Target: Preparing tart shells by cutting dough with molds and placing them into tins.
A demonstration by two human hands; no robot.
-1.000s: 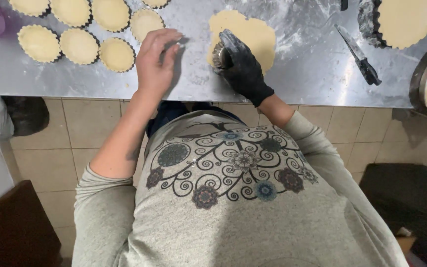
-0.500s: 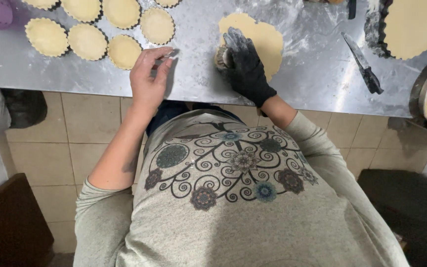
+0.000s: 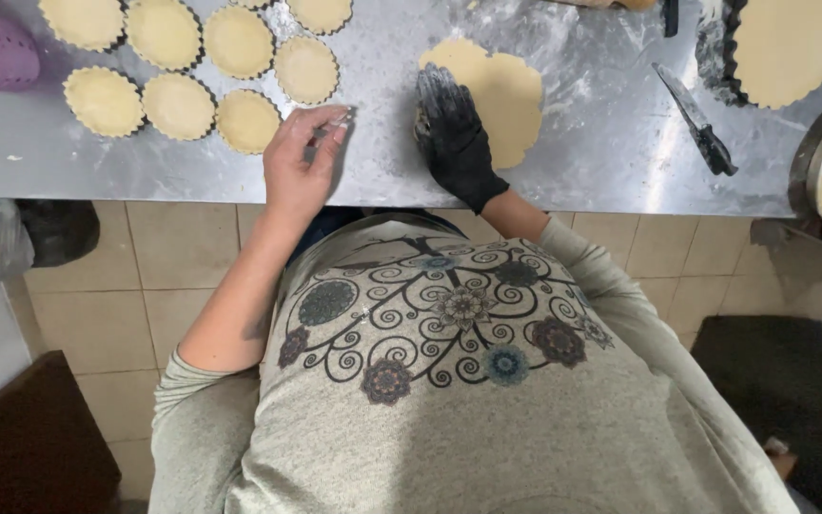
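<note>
A flat sheet of pale yellow rolled dough (image 3: 497,95) lies on the floured steel counter (image 3: 573,143), roughly round with a wavy, scalloped edge — thin, smooth, uncut across its face. Its left edge is covered by the right hand in a black glove (image 3: 454,133), which rests palm-down over a small fluted metal tartlet tin (image 3: 420,122), only a sliver of which shows. The bare left hand (image 3: 302,162) sits just left of the dough — apart from it, fingers curled.
</note>
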